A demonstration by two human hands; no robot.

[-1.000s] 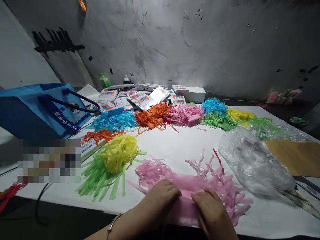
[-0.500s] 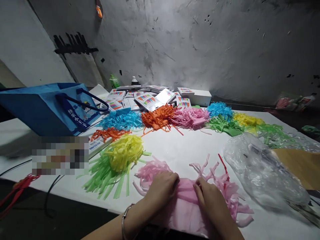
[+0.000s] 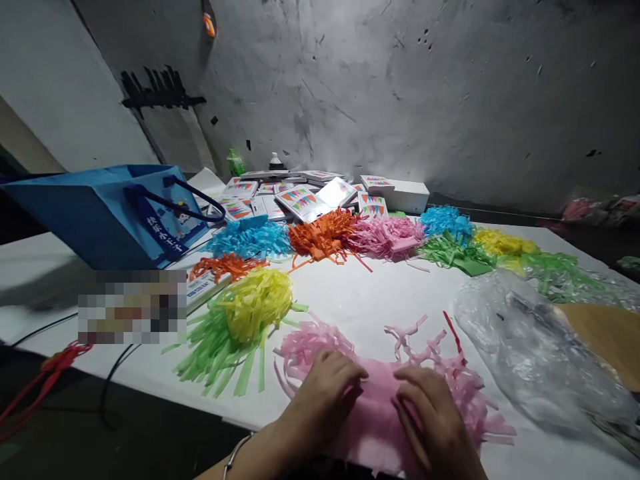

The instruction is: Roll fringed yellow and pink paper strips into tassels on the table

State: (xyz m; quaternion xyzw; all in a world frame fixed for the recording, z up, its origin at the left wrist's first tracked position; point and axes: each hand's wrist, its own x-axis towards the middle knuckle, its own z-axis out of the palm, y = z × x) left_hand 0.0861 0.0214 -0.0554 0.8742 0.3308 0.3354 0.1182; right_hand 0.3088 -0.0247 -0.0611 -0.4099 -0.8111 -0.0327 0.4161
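Observation:
A pink tissue-paper sheet (image 3: 376, 420) with fringed ends lies before me at the table's front edge. Its left fringe (image 3: 317, 340) is bunched into curls, and its right fringe (image 3: 465, 393) spreads loosely. My left hand (image 3: 333, 393) is closed on the plain middle band from the left, fingers bent and thumb mostly hidden. From the right, my right hand (image 3: 433, 410) holds the same band with curled fingers; its thumb shows below the forefinger. A thin red strip (image 3: 453, 333) lies by the right fringe.
Yellow (image 3: 257, 303) and green fringed tissue (image 3: 215, 347) lie left, near a blue paper bag (image 3: 115, 213). More coloured tassels, including an orange bunch (image 3: 325, 233), line the back before printed packs (image 3: 300, 200). Clear plastic wrap (image 3: 520, 347) and brown paper (image 3: 605, 333) lie right.
The folded ridge in the pink sheet has flattened between my hands. My fingers have loosened from a tight pinch along its upper edge. The view has shifted slightly.

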